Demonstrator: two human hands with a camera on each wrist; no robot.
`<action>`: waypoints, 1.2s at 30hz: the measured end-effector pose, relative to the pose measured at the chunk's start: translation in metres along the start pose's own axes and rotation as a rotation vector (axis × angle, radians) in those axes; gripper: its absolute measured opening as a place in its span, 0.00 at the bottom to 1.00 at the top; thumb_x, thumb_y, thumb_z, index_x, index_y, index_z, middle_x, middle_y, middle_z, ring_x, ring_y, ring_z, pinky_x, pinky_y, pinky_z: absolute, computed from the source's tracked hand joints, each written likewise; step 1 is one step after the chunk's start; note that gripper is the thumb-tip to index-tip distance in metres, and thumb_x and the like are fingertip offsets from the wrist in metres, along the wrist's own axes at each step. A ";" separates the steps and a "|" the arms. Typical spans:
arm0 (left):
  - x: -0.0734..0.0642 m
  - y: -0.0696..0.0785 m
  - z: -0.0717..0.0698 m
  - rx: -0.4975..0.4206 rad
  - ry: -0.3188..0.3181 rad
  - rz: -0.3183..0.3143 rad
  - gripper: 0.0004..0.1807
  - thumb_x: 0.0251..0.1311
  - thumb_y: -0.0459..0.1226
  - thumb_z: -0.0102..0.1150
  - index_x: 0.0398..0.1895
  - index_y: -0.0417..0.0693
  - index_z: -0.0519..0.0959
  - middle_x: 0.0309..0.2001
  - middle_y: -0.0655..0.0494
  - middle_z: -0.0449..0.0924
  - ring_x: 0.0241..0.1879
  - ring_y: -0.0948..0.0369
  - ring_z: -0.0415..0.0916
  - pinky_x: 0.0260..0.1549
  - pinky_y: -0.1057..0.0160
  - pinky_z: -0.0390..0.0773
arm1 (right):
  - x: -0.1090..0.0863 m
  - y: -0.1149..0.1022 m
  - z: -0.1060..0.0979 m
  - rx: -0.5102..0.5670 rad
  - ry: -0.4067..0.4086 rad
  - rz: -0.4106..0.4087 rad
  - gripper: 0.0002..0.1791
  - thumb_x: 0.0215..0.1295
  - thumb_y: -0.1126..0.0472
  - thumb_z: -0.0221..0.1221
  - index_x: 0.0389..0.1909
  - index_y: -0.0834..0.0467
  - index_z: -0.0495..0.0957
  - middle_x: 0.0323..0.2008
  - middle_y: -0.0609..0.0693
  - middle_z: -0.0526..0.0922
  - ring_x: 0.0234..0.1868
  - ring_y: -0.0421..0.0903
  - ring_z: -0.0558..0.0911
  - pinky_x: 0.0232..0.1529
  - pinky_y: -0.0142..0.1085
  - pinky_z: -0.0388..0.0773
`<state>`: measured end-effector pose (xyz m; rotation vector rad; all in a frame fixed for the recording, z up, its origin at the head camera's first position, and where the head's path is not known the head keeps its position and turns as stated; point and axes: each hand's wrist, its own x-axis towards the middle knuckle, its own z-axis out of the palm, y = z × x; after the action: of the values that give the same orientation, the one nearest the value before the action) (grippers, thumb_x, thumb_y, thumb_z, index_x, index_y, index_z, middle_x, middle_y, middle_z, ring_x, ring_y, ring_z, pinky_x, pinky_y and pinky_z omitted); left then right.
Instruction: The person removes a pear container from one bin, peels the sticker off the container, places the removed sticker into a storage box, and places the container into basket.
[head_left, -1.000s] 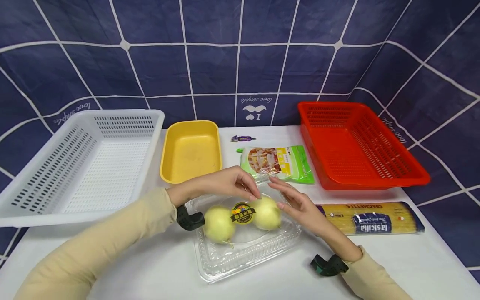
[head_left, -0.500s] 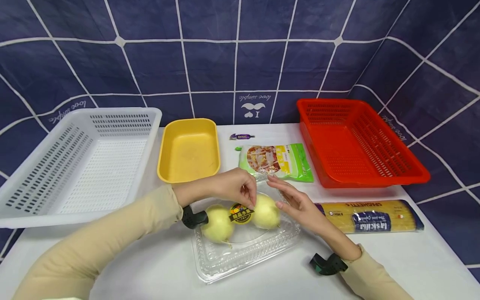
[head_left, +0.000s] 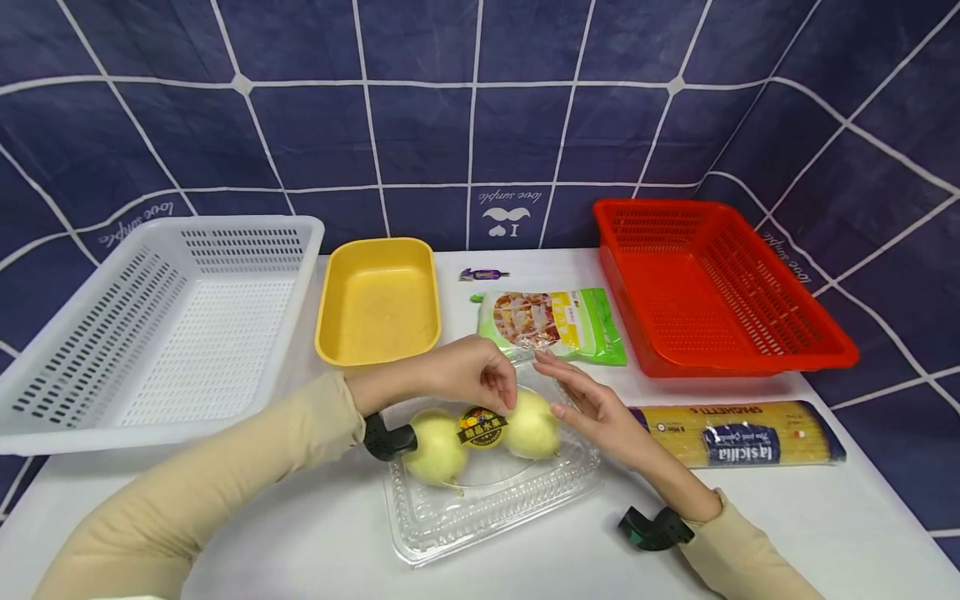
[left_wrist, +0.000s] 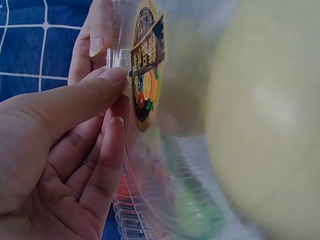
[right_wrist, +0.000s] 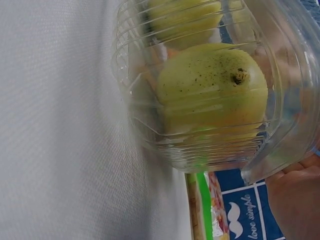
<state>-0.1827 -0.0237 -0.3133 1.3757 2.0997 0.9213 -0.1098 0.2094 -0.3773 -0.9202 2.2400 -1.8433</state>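
Navy backdrop cloth (head_left: pixel 420 137), ruled with a white grid and white lettering (head_left: pixel 510 197); plain white tablecloth (head_left: pixel 300 533). Pale yellow-green pears (head_left: pixel 534 433), brown-specked; colourless ribbed clamshell (head_left: pixel 487 518); black-and-gold sticker (head_left: pixel 482 428) with printed multicoloured fruit. White slotted basket (head_left: pixel 213 350), plain yellow tub (head_left: pixel 378 308), red slotted basket (head_left: pixel 690 304). Golden spaghetti pack (head_left: pixel 806 433) with a navy label (head_left: pixel 742 443); green, white and yellow food packet (head_left: pixel 551 321); purple wrapped candy (head_left: pixel 483 274); beige sleeves (head_left: pixel 210 483), black wrist cameras (head_left: pixel 656 529)

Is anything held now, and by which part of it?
The left grip is at the edge of the sticker on the clear box, but whether it pinches cannot be told. The right grip grasps nothing.
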 end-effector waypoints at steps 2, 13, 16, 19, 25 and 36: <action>0.000 -0.001 0.000 -0.023 -0.003 -0.006 0.03 0.50 0.30 0.69 0.26 0.42 0.82 0.23 0.63 0.80 0.24 0.69 0.76 0.28 0.69 0.78 | 0.000 0.000 0.000 -0.004 0.001 -0.001 0.27 0.65 0.74 0.52 0.65 0.65 0.62 0.70 0.52 0.55 0.70 0.47 0.48 0.66 0.36 0.47; 0.001 0.000 0.002 -0.071 -0.035 -0.017 0.08 0.51 0.25 0.66 0.34 0.40 0.81 0.24 0.63 0.80 0.26 0.67 0.77 0.30 0.67 0.78 | 0.000 -0.002 -0.001 -0.012 0.002 0.000 0.28 0.65 0.74 0.52 0.66 0.66 0.60 0.70 0.52 0.55 0.71 0.47 0.47 0.66 0.36 0.47; 0.001 0.001 0.002 -0.020 -0.032 -0.014 0.06 0.52 0.27 0.66 0.31 0.42 0.80 0.24 0.63 0.78 0.26 0.68 0.75 0.30 0.69 0.77 | 0.000 -0.002 -0.001 -0.020 0.005 0.002 0.29 0.65 0.74 0.51 0.67 0.63 0.61 0.70 0.52 0.56 0.70 0.47 0.48 0.66 0.35 0.47; 0.001 0.003 0.003 0.034 -0.031 -0.016 0.05 0.52 0.29 0.66 0.29 0.45 0.80 0.24 0.64 0.77 0.26 0.69 0.74 0.30 0.70 0.76 | 0.000 -0.003 0.000 -0.028 0.008 0.003 0.29 0.66 0.74 0.51 0.68 0.61 0.60 0.70 0.53 0.56 0.70 0.47 0.48 0.65 0.34 0.48; -0.001 0.005 0.004 0.038 -0.026 -0.029 0.06 0.53 0.28 0.65 0.28 0.46 0.78 0.25 0.63 0.76 0.27 0.68 0.73 0.31 0.71 0.76 | -0.001 -0.003 0.001 -0.030 0.016 0.017 0.29 0.66 0.74 0.51 0.68 0.59 0.60 0.69 0.52 0.57 0.70 0.46 0.51 0.65 0.34 0.49; -0.004 0.005 0.002 -0.093 -0.031 -0.010 0.05 0.54 0.25 0.62 0.31 0.41 0.78 0.26 0.60 0.77 0.28 0.66 0.74 0.32 0.67 0.77 | -0.001 -0.002 0.000 -0.025 0.020 0.021 0.29 0.66 0.74 0.51 0.68 0.58 0.60 0.69 0.51 0.57 0.70 0.46 0.51 0.65 0.34 0.49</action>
<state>-0.1764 -0.0251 -0.3111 1.3227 2.0129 0.9749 -0.1077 0.2096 -0.3755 -0.8825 2.2796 -1.8279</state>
